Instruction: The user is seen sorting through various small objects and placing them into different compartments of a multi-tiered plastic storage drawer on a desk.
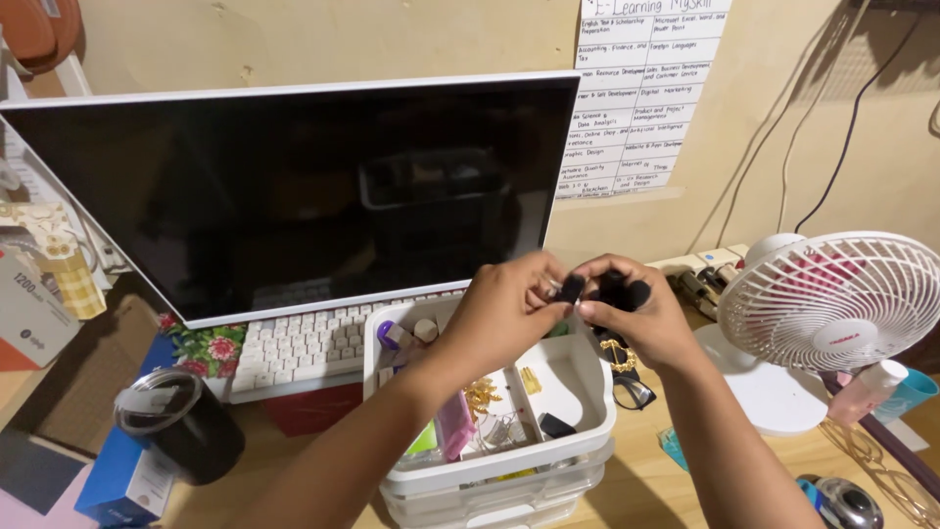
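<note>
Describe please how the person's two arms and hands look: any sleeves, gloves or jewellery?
Both forearms are bare, with no sleeves in view. The left hand and the right hand wear no gloves. No watch or bracelet shows on either wrist. Whether a ring is worn cannot be told.

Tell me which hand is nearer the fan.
Right. The right hand is just left of the white fan, holding small black pieces. The left hand is farther left, over the white tray, pinching another black piece.
</note>
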